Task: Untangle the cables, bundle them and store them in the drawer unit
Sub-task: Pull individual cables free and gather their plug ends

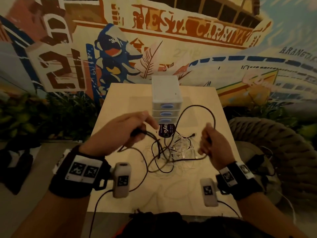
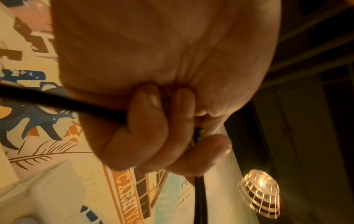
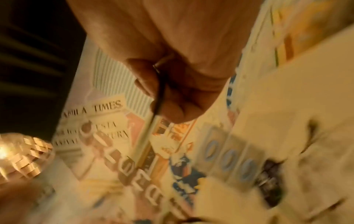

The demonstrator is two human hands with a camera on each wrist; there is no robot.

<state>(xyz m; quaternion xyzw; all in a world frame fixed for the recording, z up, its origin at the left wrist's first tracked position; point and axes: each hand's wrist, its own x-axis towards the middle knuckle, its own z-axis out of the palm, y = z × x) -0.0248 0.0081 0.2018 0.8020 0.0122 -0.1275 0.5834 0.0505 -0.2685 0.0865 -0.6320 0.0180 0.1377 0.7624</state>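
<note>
Black cable held in both fists, left hand and right hand, looping above the tangle on the table before the shut drawer unit; feed slack gently, probably snagged in white leads.

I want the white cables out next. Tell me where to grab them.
Pinch the white cables at the free plug end on the heap's near right edge, coming from the right. The black cable, held by the left hand and right hand, loops over the far side, so that edge looks least crossed.
</note>
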